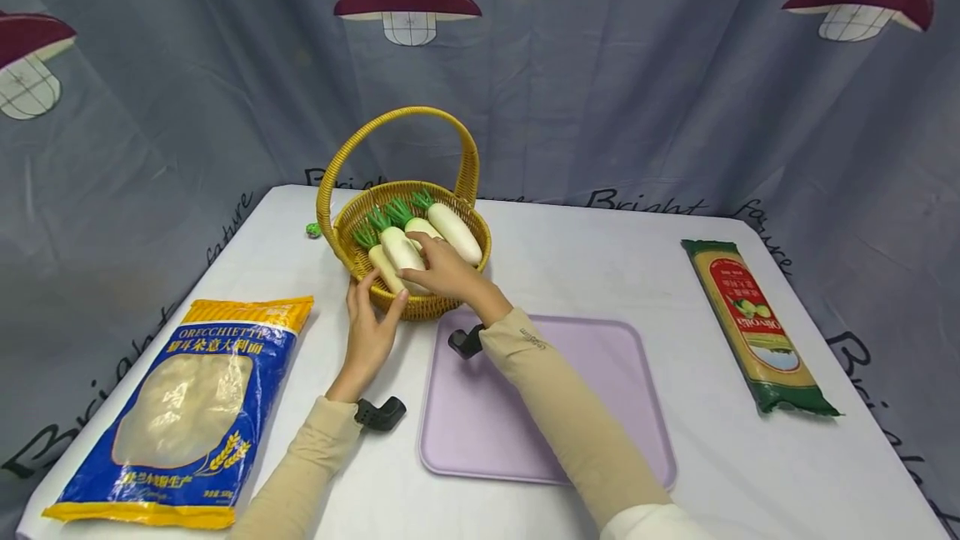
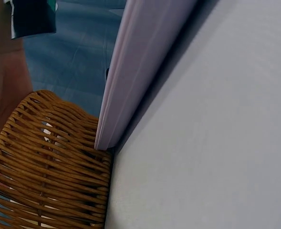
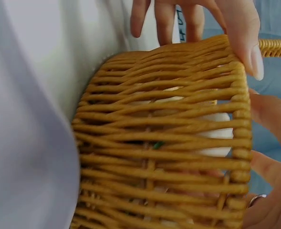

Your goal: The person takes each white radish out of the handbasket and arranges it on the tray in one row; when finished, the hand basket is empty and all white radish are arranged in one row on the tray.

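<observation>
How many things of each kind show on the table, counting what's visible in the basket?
White radishes: 4
Wicker basket: 1
Orecchiette bag: 1
Olivoila packet: 1
Lilac tray: 1
Small green object: 1
Total: 9

"How's the light?"
"Bright and even on the bench (image 1: 585, 265), with soft shadows; glare marks the orecchiette bag (image 1: 183, 402)."
"And the wrist views?"
"Left is dimmer, a dark shadow lining the tray (image 2: 142, 62). Right blurs the tray's near edge; the wicker basket (image 3: 154, 126) looks sharper."
</observation>
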Motion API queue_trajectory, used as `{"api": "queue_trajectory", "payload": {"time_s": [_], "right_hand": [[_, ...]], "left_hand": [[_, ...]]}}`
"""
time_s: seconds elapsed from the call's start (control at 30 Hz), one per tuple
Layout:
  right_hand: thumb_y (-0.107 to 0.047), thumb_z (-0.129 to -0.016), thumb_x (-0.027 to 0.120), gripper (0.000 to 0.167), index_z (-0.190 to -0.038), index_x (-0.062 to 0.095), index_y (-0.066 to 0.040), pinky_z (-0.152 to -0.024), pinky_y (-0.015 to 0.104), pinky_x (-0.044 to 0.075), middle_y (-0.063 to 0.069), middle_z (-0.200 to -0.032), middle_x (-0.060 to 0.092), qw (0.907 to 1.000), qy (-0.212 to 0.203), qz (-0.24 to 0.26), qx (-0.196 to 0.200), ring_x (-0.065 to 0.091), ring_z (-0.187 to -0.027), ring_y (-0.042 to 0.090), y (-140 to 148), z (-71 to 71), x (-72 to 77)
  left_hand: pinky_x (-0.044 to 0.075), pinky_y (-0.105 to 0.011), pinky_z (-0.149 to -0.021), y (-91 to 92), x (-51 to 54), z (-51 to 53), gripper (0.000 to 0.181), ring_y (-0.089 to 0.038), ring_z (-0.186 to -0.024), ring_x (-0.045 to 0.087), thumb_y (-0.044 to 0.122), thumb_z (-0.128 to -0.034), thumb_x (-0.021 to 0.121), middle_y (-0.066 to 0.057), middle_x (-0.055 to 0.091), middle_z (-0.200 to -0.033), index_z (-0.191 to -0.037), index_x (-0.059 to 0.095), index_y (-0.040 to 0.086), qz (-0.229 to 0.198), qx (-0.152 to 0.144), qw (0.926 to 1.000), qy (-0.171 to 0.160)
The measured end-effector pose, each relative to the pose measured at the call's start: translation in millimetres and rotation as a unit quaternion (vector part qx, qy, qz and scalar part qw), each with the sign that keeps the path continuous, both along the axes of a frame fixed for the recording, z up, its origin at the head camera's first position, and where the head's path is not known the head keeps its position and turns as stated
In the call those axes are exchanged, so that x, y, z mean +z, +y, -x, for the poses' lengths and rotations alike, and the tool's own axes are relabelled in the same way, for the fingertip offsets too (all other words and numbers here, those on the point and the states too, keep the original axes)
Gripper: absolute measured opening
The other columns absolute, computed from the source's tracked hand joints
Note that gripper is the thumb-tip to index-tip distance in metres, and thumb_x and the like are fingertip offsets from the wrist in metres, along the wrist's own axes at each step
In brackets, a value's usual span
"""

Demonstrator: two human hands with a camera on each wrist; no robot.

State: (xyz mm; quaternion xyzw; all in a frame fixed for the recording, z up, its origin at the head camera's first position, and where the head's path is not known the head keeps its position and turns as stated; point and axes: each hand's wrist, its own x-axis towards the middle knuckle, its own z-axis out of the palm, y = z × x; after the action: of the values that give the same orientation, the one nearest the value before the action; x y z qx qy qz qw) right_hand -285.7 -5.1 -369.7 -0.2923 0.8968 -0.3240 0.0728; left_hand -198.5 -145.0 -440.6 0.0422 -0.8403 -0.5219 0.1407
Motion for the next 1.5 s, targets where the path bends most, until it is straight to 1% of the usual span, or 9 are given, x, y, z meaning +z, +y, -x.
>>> {"api": "queue_trajectory", "payload": {"time_s": [0.2, 0.37, 0.6, 0.77, 0.9, 1.13, 1.23, 1.37, 1.5], "right_hand": [[-0.037, -0.082, 0.064, 0.069, -0.14, 0.033, -0.017, -0.088, 0.036, 0.045, 0.013, -0.119, 0.057, 0.9997, 0.018, -0.016, 0.006, 0.053, -0.106, 0.023, -5, 2.5, 0.7], [-0.035, -0.08, 0.067, 0.066, -0.138, 0.038, -0.019, -0.088, 0.035, 0.045, 0.01, -0.12, 0.058, 0.9995, 0.027, -0.016, 0.005, 0.054, -0.106, 0.023, -5, 3.4, -0.2], [-0.033, -0.081, 0.066, 0.061, -0.136, 0.041, -0.021, -0.09, 0.035, 0.046, 0.011, -0.127, 0.055, 0.9999, 0.011, 0.009, 0.0, 0.055, -0.11, 0.022, -4, 5.2, 1.1], [-0.033, -0.082, 0.065, 0.059, -0.135, 0.042, -0.023, -0.092, 0.036, 0.045, 0.009, -0.132, 0.052, 0.9997, 0.003, 0.022, 0.009, 0.054, -0.114, 0.024, -5, 5.7, -0.3], [-0.033, -0.083, 0.065, 0.057, -0.135, 0.043, -0.025, -0.094, 0.037, 0.044, 0.006, -0.136, 0.048, 0.9995, 0.0, 0.029, 0.014, 0.052, -0.116, 0.025, -4, 5.8, -3.3], [-0.033, -0.084, 0.064, 0.052, -0.132, 0.047, -0.026, -0.086, 0.033, 0.047, 0.007, -0.129, 0.054, 0.9989, 0.011, 0.041, 0.02, 0.056, -0.104, 0.019, -4, 6.2, -6.9], [-0.033, -0.084, 0.064, 0.051, -0.131, 0.048, -0.026, -0.088, 0.033, 0.046, 0.007, -0.13, 0.053, 0.9988, 0.012, 0.042, 0.02, 0.055, -0.107, 0.019, -4, 6.5, -8.1], [-0.032, -0.084, 0.064, 0.05, -0.131, 0.048, -0.026, -0.09, 0.034, 0.046, 0.006, -0.132, 0.051, 0.9984, -0.003, 0.051, 0.022, 0.054, -0.11, 0.021, -3, 7.7, -9.2], [-0.031, -0.083, 0.064, 0.05, -0.131, 0.048, -0.027, -0.089, 0.033, 0.046, 0.005, -0.133, 0.051, 0.9973, -0.026, 0.064, 0.022, 0.055, -0.109, 0.02, -3, 9.1, -9.1]], "left_hand": [[0.021, -0.057, -0.106, 0.6, 0.2, 1.3, 0.065, -0.036, -0.139, 0.006, 0.048, -0.0878, 0.051, -0.015, -0.003, -0.151, -0.14, 0.024, 0.02, -0.001, 0.0, 1.0, 0.002], [0.022, -0.056, -0.107, 3.1, 1.0, 1.7, 0.063, -0.035, -0.139, 0.007, 0.046, -0.0886, 0.051, -0.016, -0.002, -0.151, -0.14, 0.024, 0.021, 0.005, -0.002, 1.0, 0.003], [0.022, -0.057, -0.106, 3.2, 2.4, 3.7, 0.064, -0.035, -0.139, 0.007, 0.046, -0.0887, 0.051, -0.015, -0.001, -0.151, -0.14, 0.023, 0.02, 0.006, 0.004, 0.9999, 0.009], [0.021, -0.056, -0.107, 3.2, 1.3, 3.2, 0.063, -0.034, -0.139, 0.007, 0.045, -0.0887, 0.051, -0.016, 0.0, -0.151, -0.14, 0.024, 0.02, -0.003, 0.009, 0.9998, 0.016], [0.021, -0.055, -0.107, 3.2, 0.1, 2.3, 0.063, -0.034, -0.139, 0.008, 0.045, -0.0888, 0.051, -0.015, -0.001, -0.151, -0.14, 0.024, 0.021, -0.004, 0.011, 0.9998, 0.013], [0.024, -0.057, -0.105, 2.5, -0.7, 1.5, 0.063, -0.036, -0.138, 0.009, 0.044, -0.0888, 0.052, -0.015, -0.001, -0.151, -0.14, 0.024, 0.021, 0.003, 0.012, 0.9999, 0.011], [0.025, -0.057, -0.104, 2.3, -1.0, 1.3, 0.063, -0.036, -0.138, 0.01, 0.045, -0.0887, 0.052, -0.015, 0.0, -0.151, -0.14, 0.024, 0.021, 0.008, 0.012, 0.9998, 0.01], [0.025, -0.057, -0.104, 2.1, -1.3, 0.9, 0.063, -0.036, -0.138, 0.011, 0.045, -0.0886, 0.051, -0.014, 0.0, -0.151, -0.14, 0.024, 0.021, 0.01, 0.013, 0.9998, 0.007], [0.026, -0.057, -0.104, 2.0, -1.7, 1.1, 0.063, -0.036, -0.138, 0.01, 0.046, -0.0886, 0.051, -0.014, 0.0, -0.151, -0.14, 0.024, 0.021, 0.01, 0.014, 0.9998, 0.008]]}}
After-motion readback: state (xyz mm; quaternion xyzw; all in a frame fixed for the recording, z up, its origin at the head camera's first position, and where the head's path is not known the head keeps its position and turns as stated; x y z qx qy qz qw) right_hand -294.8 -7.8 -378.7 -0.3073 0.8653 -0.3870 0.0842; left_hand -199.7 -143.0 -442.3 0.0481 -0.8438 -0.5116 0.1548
